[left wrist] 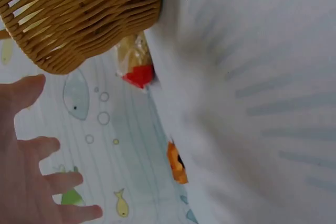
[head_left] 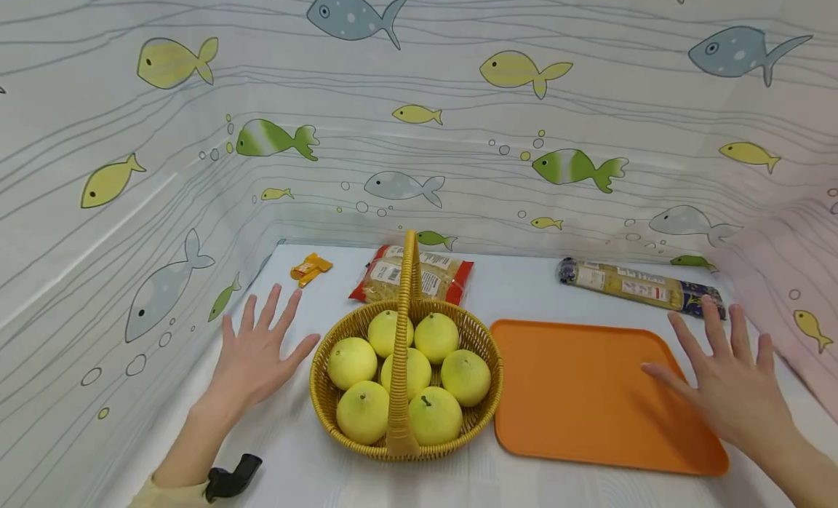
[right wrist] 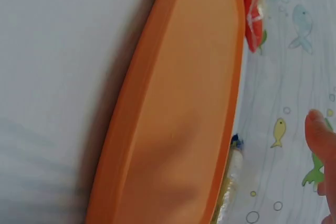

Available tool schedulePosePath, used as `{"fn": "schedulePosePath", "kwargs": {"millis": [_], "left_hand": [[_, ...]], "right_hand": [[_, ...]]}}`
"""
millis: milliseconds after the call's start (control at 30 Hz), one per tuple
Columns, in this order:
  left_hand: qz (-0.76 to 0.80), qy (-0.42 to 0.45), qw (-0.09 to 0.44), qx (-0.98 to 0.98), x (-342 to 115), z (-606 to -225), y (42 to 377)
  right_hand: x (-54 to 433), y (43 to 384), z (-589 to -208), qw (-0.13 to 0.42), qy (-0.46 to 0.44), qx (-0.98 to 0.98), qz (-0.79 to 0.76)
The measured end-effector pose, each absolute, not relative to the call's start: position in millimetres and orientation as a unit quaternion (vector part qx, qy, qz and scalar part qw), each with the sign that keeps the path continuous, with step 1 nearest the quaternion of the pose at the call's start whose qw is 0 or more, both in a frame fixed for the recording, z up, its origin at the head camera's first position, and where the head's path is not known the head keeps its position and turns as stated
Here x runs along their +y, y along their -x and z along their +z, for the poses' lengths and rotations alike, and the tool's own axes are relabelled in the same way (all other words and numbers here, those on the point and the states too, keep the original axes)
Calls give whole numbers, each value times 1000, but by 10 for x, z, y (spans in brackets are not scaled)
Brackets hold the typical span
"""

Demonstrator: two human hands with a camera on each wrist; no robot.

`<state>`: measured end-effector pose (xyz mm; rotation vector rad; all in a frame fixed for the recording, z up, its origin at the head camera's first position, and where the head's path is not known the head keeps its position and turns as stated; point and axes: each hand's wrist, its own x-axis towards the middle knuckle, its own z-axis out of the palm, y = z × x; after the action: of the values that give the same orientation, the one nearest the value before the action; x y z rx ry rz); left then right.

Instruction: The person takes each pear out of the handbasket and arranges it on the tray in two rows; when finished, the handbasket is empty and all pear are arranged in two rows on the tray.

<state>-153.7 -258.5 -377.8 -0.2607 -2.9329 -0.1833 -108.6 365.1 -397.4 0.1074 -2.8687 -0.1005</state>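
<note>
In the head view a wicker basket with a tall arched handle stands at the middle of the table, holding several round yellow-green fruits. My left hand hovers to the basket's left with fingers spread and nothing in it. An orange tray lies right of the basket with nothing on it. My right hand, fingers also spread, is over the tray's right edge and holds nothing. In the left wrist view, the left thumb points toward the wicker basket.
Behind the basket lies a clear bag with red ends. A small orange packet is at the back left. A long cylindrical package lies behind the tray. Fish-patterned cloth walls enclose the table's back and sides.
</note>
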Motion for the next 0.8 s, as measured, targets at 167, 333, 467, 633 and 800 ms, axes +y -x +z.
{"fn": "schedulePosePath", "kwargs": {"millis": [167,333,467,633,800], "left_hand": [[-139,115,51,-982,-2547,-3848,1591],[-254,142,23,-956,-2540,-3925,1659],[-349,168,-2,-922,-2538,-3948,1725],[-447,198,-47,-871,-2538,-3982,1826],[-485,221,-73,-843,-2518,-3997,1894]], "right_hand": [[3495,1095,-4006,125,-63,-988,63],[3305,1107,-3978,88,-61,-981,163],[3192,1125,-3974,69,-64,-973,210],[3080,1123,-3992,79,-87,-962,246],[2962,1116,-4015,99,-106,-949,280]]}}
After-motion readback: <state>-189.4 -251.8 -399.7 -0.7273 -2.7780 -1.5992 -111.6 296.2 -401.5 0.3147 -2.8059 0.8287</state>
